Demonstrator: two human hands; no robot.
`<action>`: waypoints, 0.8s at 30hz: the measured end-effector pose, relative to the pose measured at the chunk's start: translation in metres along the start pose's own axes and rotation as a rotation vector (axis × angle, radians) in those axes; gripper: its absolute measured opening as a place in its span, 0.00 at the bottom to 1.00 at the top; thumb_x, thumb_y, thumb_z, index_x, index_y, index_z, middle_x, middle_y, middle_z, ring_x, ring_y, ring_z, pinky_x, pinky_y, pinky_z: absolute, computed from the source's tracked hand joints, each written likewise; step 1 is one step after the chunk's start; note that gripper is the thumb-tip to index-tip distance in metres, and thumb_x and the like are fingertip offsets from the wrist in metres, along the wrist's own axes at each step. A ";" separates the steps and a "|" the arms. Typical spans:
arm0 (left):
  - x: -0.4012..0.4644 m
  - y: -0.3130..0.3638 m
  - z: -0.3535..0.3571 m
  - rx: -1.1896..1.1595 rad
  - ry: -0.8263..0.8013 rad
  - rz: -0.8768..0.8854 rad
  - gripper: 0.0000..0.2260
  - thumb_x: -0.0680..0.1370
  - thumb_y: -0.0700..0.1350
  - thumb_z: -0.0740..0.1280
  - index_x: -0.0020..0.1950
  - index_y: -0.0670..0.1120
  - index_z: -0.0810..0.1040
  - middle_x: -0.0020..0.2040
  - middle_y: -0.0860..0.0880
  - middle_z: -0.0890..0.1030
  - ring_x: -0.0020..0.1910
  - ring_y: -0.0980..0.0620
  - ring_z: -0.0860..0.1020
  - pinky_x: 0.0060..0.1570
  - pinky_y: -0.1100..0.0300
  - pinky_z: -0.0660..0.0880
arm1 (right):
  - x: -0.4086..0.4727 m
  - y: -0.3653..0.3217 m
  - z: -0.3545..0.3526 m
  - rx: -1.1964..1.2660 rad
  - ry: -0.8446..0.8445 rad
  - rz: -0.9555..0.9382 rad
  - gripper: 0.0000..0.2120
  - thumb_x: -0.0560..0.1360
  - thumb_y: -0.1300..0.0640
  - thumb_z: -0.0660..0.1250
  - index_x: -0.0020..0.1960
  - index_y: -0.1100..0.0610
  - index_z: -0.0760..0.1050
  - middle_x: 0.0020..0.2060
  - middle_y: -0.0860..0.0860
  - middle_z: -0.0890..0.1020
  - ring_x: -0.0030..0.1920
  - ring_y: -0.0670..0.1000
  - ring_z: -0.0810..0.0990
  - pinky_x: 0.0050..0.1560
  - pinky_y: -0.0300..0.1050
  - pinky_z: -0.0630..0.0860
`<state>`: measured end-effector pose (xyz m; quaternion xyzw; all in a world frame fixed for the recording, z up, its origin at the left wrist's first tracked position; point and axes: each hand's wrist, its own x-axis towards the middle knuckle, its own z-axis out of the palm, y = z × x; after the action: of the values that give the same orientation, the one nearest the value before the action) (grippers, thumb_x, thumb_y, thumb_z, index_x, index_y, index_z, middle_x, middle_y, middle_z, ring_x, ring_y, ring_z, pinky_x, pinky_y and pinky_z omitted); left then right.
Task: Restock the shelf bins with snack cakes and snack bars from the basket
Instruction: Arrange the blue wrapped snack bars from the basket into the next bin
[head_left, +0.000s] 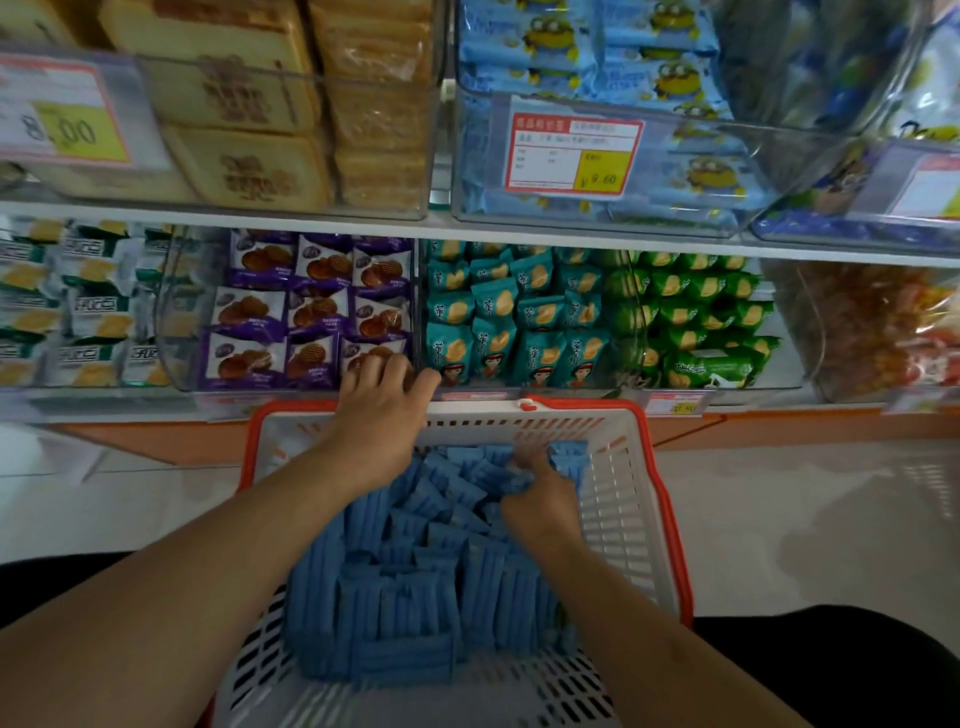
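Observation:
A white basket with a red rim (634, 467) sits in front of me below the shelf, filled with several blue snack packets (415, 582). My left hand (382, 402) reaches over the basket's far rim, its fingers curled at the front edge of the clear bin of purple snack cakes (306, 312); whether it holds a packet I cannot tell. My right hand (543, 496) is down inside the basket, fingers curled into the blue packets at the far right of the pile.
Clear bins line the lower shelf: white-green packs (78, 306) at left, teal packs (514, 317), green packs (696, 317), orange snacks (872, 322) at right. The upper shelf holds cake loaves (249, 98) and light blue packs (613, 67). Pale floor lies on both sides.

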<state>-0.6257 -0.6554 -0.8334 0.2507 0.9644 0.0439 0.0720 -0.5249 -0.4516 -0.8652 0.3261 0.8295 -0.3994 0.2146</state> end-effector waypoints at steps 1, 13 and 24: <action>0.000 0.000 0.000 -0.001 0.001 0.002 0.32 0.73 0.40 0.74 0.72 0.50 0.62 0.61 0.44 0.66 0.60 0.41 0.65 0.58 0.44 0.67 | -0.002 0.001 -0.002 -0.022 -0.002 -0.004 0.25 0.71 0.64 0.67 0.66 0.48 0.75 0.58 0.54 0.79 0.45 0.53 0.82 0.29 0.40 0.77; 0.000 0.001 -0.006 0.008 -0.027 -0.013 0.31 0.76 0.41 0.72 0.72 0.51 0.57 0.64 0.44 0.65 0.62 0.43 0.63 0.60 0.45 0.67 | -0.018 -0.029 -0.079 -0.111 -0.117 -0.152 0.12 0.74 0.66 0.68 0.51 0.50 0.77 0.46 0.52 0.82 0.34 0.56 0.83 0.30 0.47 0.78; -0.019 0.023 -0.090 -0.080 -0.116 -0.049 0.35 0.79 0.43 0.69 0.82 0.54 0.56 0.70 0.47 0.64 0.69 0.45 0.65 0.67 0.49 0.68 | -0.121 -0.089 -0.178 0.046 -0.006 -0.622 0.10 0.76 0.62 0.74 0.49 0.47 0.79 0.46 0.44 0.83 0.44 0.46 0.83 0.40 0.42 0.79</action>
<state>-0.6129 -0.6491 -0.7400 0.2261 0.9619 0.0661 0.1388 -0.5213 -0.3949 -0.6396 0.0600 0.8796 -0.4656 0.0771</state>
